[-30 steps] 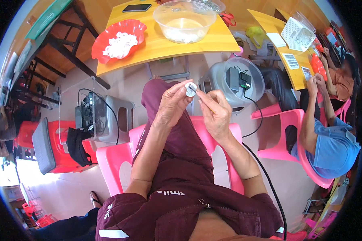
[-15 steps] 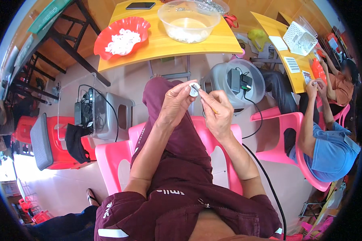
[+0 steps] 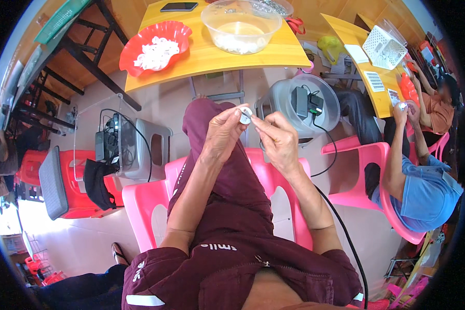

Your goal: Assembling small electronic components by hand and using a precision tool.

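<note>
A small white round piece [image 3: 246, 115] with a dark slot across its face is pinched between the thumb and fingers of my left hand [image 3: 223, 135], above my knee. My right hand [image 3: 281, 141] is closed, its thumb and forefinger pressed together with their tips against the right side of the piece. Whatever is between those fingertips is too small to make out. On the yellow table [image 3: 201, 72] ahead, a red scalloped bowl [image 3: 128, 58] holds many white pieces [image 3: 157, 53]. Next to it, a clear plastic basin [image 3: 212, 32] has white pieces at its bottom.
A dark phone [image 3: 179, 6] lies at the table's back edge. Clear tubs with black adapters [image 3: 300, 103] stand on grey stools to both sides. A black cable [image 3: 341, 222] passes my right arm. Right, a person in blue [image 3: 423, 194] works on a pink chair [image 3: 364, 170].
Both hands have shifted slightly left with the white piece, whose face has tilted. My right fingertips have closed in on it, and a yellowish bit seen under my right fingers is hidden.
</note>
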A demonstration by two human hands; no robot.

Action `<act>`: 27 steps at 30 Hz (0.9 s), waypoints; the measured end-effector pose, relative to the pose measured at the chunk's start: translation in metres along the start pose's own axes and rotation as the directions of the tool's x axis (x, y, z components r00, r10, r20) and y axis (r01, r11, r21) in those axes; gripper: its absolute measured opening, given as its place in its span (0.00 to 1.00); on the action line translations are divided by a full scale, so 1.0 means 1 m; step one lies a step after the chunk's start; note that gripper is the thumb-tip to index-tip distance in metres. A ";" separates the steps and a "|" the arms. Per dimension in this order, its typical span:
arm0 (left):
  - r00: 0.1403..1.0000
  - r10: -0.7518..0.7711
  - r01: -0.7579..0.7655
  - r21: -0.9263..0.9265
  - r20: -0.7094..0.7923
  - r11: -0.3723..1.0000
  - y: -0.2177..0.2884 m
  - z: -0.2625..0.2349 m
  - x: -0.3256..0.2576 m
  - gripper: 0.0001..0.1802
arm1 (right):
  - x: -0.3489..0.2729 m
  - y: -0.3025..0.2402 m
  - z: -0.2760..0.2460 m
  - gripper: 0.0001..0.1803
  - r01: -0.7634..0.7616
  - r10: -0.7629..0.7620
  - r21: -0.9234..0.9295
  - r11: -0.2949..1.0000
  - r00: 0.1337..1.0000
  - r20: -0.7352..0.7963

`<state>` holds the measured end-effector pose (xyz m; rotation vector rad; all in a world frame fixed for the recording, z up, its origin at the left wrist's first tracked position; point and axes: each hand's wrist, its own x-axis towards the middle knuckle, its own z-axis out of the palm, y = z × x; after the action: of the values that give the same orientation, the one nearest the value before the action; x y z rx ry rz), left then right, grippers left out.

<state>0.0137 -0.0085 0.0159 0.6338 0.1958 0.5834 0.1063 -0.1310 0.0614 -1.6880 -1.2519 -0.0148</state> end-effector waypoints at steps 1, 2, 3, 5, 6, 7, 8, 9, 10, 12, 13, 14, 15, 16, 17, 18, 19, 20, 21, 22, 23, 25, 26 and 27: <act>1.000 0.005 -0.004 0.031 -0.017 1.000 0.000 -0.001 -0.001 0.14 | 0.000 0.000 -0.001 0.17 0.000 0.000 0.000 1.000 1.000 0.000; 0.999 0.010 -0.008 0.062 -0.033 0.998 -0.001 -0.002 -0.001 0.14 | 0.000 0.001 -0.002 0.17 0.022 -0.020 -0.061 0.998 0.999 0.029; 0.999 0.009 -0.007 0.063 -0.033 0.998 -0.001 -0.002 -0.001 0.14 | -0.001 0.001 -0.003 0.18 0.045 -0.038 -0.122 0.991 0.998 0.058; 0.999 0.014 -0.012 0.080 -0.032 0.997 -0.001 -0.002 -0.002 0.14 | -0.001 0.001 -0.003 0.18 0.066 -0.058 -0.143 0.988 0.997 0.054; 0.999 0.013 -0.010 0.081 -0.031 0.997 -0.001 -0.002 -0.001 0.14 | -0.001 0.001 -0.003 0.19 0.086 -0.079 -0.165 0.982 0.996 0.051; 1.000 0.017 -0.015 0.057 -0.026 0.998 -0.002 -0.003 0.000 0.14 | -0.002 0.000 -0.002 0.19 0.085 -0.078 -0.166 0.982 0.996 0.049; 1.000 0.021 -0.020 0.033 -0.022 0.999 -0.002 -0.004 0.000 0.14 | -0.003 -0.002 0.000 0.18 0.068 -0.063 -0.143 0.987 0.997 0.034; 1.000 0.020 -0.019 0.034 -0.021 0.999 -0.001 -0.002 0.001 0.14 | -0.004 -0.003 0.002 0.18 0.051 -0.048 -0.120 0.991 0.999 0.020; 0.999 0.037 -0.036 0.030 -0.014 0.999 0.001 0.000 0.001 0.14 | -0.005 -0.004 0.003 0.18 0.049 -0.047 -0.121 0.991 0.999 0.020; 0.998 0.055 -0.054 0.024 -0.009 0.998 0.002 0.001 0.001 0.14 | -0.005 -0.006 0.005 0.18 0.030 -0.031 -0.098 0.995 0.999 -0.011; 0.999 0.046 -0.046 0.017 -0.019 0.999 0.001 0.000 0.001 0.14 | -0.005 -0.007 0.004 0.18 0.030 -0.031 -0.097 0.995 0.999 -0.009; 0.999 0.038 -0.038 0.010 -0.029 0.999 0.000 -0.001 0.001 0.14 | -0.005 -0.007 0.004 0.18 0.046 -0.047 -0.138 0.989 0.999 -0.001; 0.999 0.038 -0.038 0.009 -0.030 0.999 0.000 -0.002 0.001 0.14 | -0.006 -0.007 0.003 0.18 0.061 -0.060 -0.178 0.982 0.998 0.007; 0.999 0.034 -0.034 0.017 -0.029 0.999 -0.001 -0.003 0.001 0.14 | -0.006 -0.010 0.002 0.18 0.060 -0.060 -0.178 0.982 0.998 0.009; 0.999 0.031 -0.030 0.025 -0.028 0.999 -0.001 -0.003 0.001 0.14 | -0.005 -0.013 0.001 0.18 0.092 -0.087 -0.268 0.959 0.996 0.031; 0.999 0.029 -0.029 0.025 -0.029 0.999 -0.001 -0.003 0.001 0.14 | -0.005 -0.015 0.000 0.18 0.124 -0.112 -0.354 0.927 0.992 0.054; 0.999 0.022 -0.021 0.026 -0.036 0.999 -0.001 -0.003 0.001 0.14 | -0.005 -0.015 0.000 0.18 0.123 -0.110 -0.354 0.927 0.992 0.054; 0.999 0.015 -0.014 0.027 -0.043 1.000 0.000 -0.003 0.001 0.15 | -0.005 -0.014 -0.001 0.18 0.108 -0.105 -0.316 0.943 0.994 0.024; 0.999 0.013 -0.012 0.027 -0.043 1.000 0.001 -0.001 0.002 0.15 | -0.005 -0.013 -0.001 0.17 0.093 -0.098 -0.279 0.956 0.995 -0.007; 1.000 0.017 -0.017 0.005 -0.012 1.000 0.004 0.000 0.003 0.15 | -0.006 -0.012 -0.001 0.17 0.090 -0.096 -0.279 0.956 0.995 -0.007; 1.000 0.022 -0.021 -0.018 0.018 1.000 0.006 0.001 0.004 0.15 | -0.006 -0.011 0.000 0.18 0.083 -0.095 -0.245 0.966 0.995 -0.037; 0.999 0.028 -0.028 -0.003 0.025 1.000 0.008 0.002 0.003 0.16 | -0.007 -0.011 0.000 0.18 0.076 -0.092 -0.210 0.975 0.994 -0.065; 0.999 0.026 -0.025 -0.003 0.026 1.000 0.008 0.001 0.003 0.16 | -0.006 -0.012 0.000 0.18 0.067 -0.086 -0.197 0.978 0.992 -0.091; 0.999 0.024 -0.024 -0.005 0.026 1.000 0.008 0.001 0.003 0.16 | -0.006 -0.012 0.000 0.19 0.058 -0.080 -0.183 0.981 0.990 -0.116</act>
<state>0.0127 -0.0027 0.0215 0.6399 0.1633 0.5981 0.0946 -0.1358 0.0662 -1.7675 -1.2460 -0.2778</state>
